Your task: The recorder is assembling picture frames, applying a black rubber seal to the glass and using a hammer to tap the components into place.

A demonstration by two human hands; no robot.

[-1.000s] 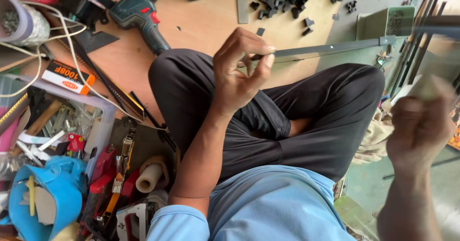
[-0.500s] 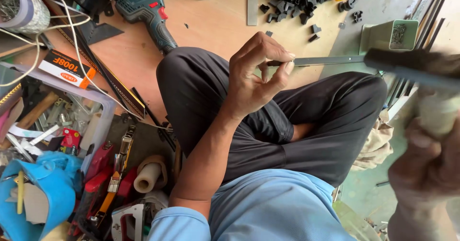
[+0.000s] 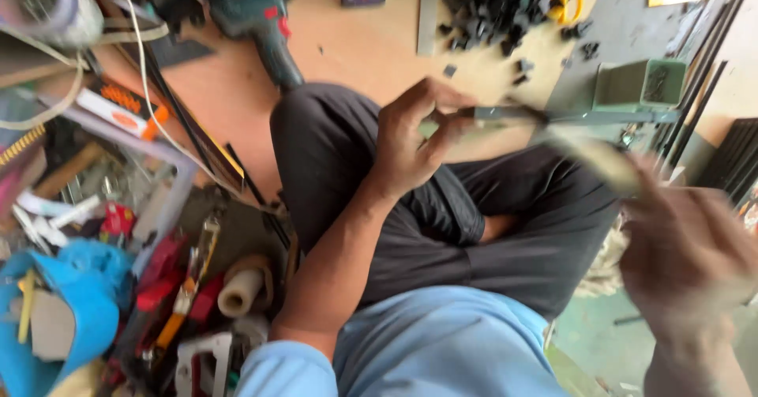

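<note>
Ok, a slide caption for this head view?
Seated person's left hand pinches a thin metal strip; blurred right hand grips a pale handle.

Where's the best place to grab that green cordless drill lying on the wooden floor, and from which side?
Take the green cordless drill by its handle, the straight part that slants down toward the knee. It lies flat with that end bare, so coming from above looks easiest. Its head end sits among cables and clutter.
</note>
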